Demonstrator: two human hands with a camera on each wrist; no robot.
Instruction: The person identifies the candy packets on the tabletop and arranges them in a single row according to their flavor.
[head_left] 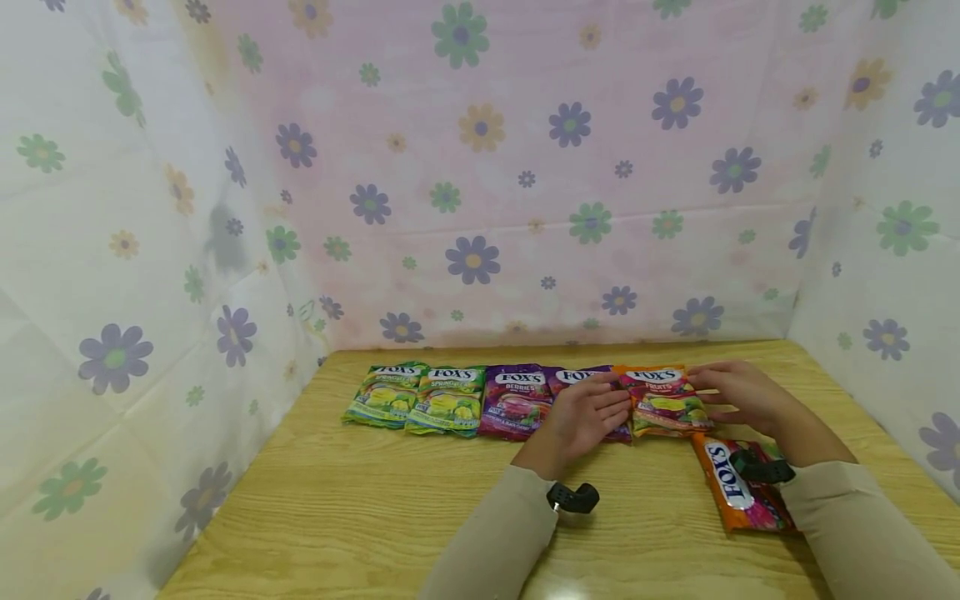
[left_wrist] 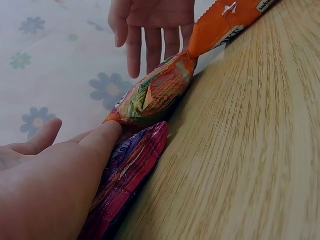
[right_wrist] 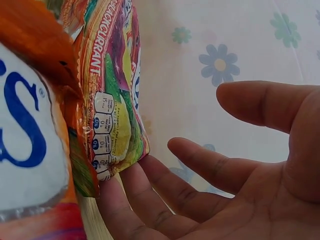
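Observation:
An orange Fox's Fruits candy bag (head_left: 663,404) lies between my two hands at the right end of a row of bags. My left hand (head_left: 576,421) reaches over a purple Berries bag (head_left: 572,379), its extended fingertips at the orange bag's left edge. On the other side, the fingers of my right hand (head_left: 742,398) are spread and touch the bag's right edge. In the right wrist view the thumb of that hand (right_wrist: 215,195) stands away from the bag. A second orange Fox's bag (head_left: 723,479) lies turned sideways nearer me, partly hidden under my right wrist.
Further left in the row lie another purple Berries bag (head_left: 513,408) and two green Spring Tea bags, one (head_left: 447,404) overlapping the other (head_left: 384,400). They rest on a wooden table (head_left: 337,500). Flowered cloth (head_left: 525,192) encloses the back and sides.

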